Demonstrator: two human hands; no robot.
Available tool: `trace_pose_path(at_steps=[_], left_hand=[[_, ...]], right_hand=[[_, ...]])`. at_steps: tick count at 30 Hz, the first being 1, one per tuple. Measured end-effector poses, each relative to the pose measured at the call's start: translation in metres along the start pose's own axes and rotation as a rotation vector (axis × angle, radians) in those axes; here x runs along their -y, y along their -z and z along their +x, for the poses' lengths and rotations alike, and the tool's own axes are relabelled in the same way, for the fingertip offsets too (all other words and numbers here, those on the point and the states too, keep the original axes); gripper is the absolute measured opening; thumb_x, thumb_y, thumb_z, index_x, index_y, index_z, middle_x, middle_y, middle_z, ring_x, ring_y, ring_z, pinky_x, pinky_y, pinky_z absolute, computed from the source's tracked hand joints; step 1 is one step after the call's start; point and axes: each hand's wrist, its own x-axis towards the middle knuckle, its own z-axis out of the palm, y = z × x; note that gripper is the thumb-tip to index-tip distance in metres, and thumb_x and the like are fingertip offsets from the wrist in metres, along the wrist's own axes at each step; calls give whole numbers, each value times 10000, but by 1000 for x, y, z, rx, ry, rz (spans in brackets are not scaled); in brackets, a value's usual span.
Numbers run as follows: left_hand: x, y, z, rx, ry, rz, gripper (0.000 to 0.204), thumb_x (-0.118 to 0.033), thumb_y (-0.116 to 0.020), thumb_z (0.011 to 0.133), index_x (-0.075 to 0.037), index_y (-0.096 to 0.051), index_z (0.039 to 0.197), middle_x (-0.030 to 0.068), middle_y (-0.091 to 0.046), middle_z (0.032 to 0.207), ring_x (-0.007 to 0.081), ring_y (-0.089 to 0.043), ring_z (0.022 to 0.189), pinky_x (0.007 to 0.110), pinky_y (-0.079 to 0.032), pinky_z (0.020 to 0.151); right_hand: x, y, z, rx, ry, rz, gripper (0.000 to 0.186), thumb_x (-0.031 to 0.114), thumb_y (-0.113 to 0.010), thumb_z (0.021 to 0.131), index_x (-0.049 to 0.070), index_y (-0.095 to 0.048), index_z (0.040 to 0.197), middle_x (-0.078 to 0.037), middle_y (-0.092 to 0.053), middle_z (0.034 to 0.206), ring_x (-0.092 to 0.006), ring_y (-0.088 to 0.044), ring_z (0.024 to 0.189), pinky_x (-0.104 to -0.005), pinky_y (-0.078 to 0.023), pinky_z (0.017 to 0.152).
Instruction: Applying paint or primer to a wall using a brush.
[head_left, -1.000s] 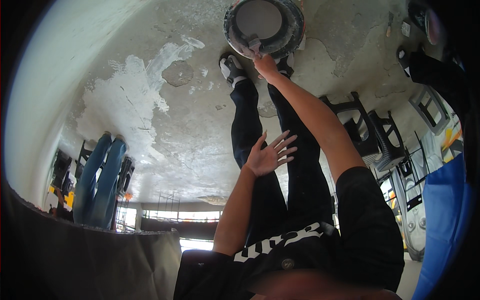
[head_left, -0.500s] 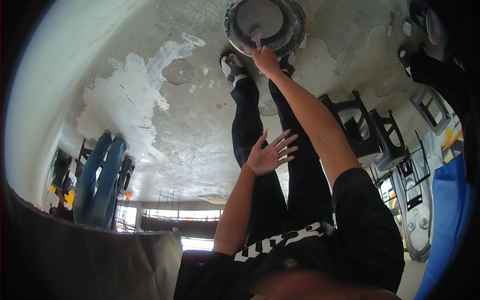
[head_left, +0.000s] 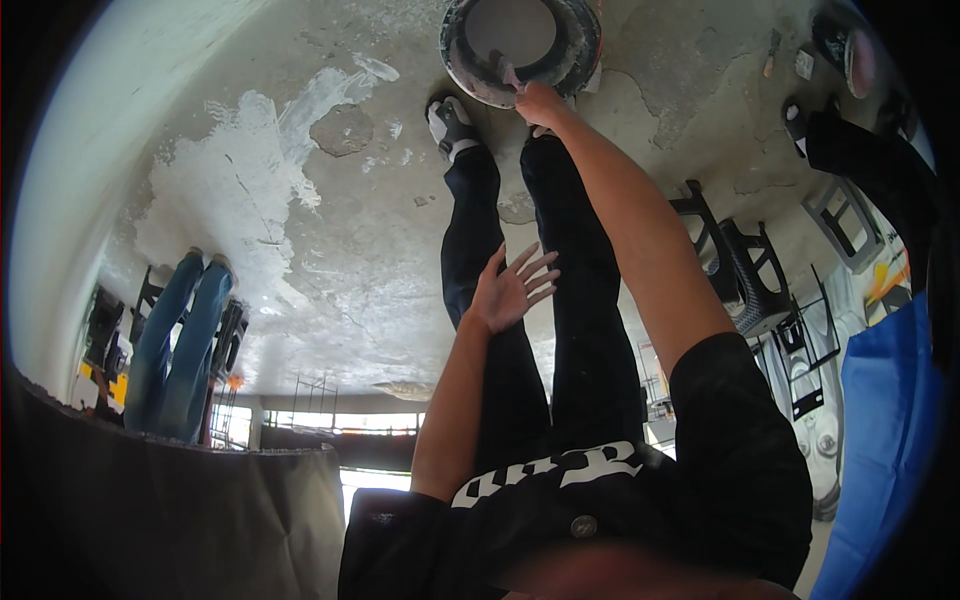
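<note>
Starting at the floor's left edge, along the pale wall (head_left: 60,190): another person's blue-jeaned legs (head_left: 180,345), well apart from the tub. Next, a broad white smear (head_left: 225,190) on the floor, then a left shoe (head_left: 452,127), planted just beside that round tub (head_left: 457,62). Set at the floor's far edge as seen here, partly cut off, with smooth grey mix (head_left: 511,32) inside. Within the tub, at the near side of the mix, a flat-headed tool (head_left: 507,73); cannot tell whether brush or scraper. Lower down, in front of black trousers, an empty left hand (head_left: 505,298), palm turned up, thumb apart, fingers fanned. At the tub's near rim, a right hand (head_left: 541,104), fingers curled round the handle; cannot tell how thumb and fingertips meet.

Likely to drip or splash on the shoe if lifted fast, with feet so near. Liable to tip the tub if knocked by a toe, with no hand bracing it. Could slip if mix ran down the handle.

Farther right, dark stools (head_left: 755,285); toward the floor's far right corner, a loose tool (head_left: 771,52) near another person's dark trouser leg (head_left: 860,150).
</note>
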Motion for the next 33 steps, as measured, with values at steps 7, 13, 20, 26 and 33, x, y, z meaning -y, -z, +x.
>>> trace_pose_path(at_steps=[7, 13, 20, 26, 33], left_hand=[[-92, 15, 63, -489, -555, 1128, 587, -559, -455, 1030, -42, -656, 1219, 74, -702, 1152, 196, -616, 1055, 351, -450, 938], [-184, -29, 78, -698, -666, 1369, 516, -483, -492, 1019, -26, -671, 1181, 76, -723, 1067, 158, -639, 923, 316, -474, 808], [-177, -105, 93, -418, -857, 1270, 348, -325, -518, 1011, -15, -667, 962, 160, -729, 896, 315, -719, 839, 413, -547, 748], [-142, -96, 47, -510, -1296, 2341, 184, -205, -492, 980, -105, -607, 1085, 216, -676, 935, 381, -696, 878, 493, -563, 725], [-102, -99, -67, -474, -1441, 2083, 251, -162, -545, 944, -108, -611, 1181, 168, -670, 1019, 351, -689, 947, 473, -561, 787]], right_hand=[[21, 11, -36, -275, -31, 3, 417, 332, -518, 930, -7, -712, 1077, -224, -719, 1082, -367, -719, 972, -506, -565, 861], [50, 15, -77, -269, -120, 162, 371, 297, -543, 931, -11, -715, 1049, -240, -723, 1055, -363, -737, 890, -468, -593, 795], [22, 34, -115, -169, -95, 309, 432, 331, -534, 953, -70, -683, 1014, -280, -715, 981, -400, -724, 826, -456, -598, 717], [88, 53, -208, -255, 108, 470, 690, 558, -480, 977, -100, -670, 1060, -349, -664, 1087, -494, -666, 1009, -528, -534, 876], [124, 63, -337, -194, 245, 714, 396, 391, -567, 973, 30, -720, 918, -146, -689, 788, -237, -690, 630, -417, -562, 474]])
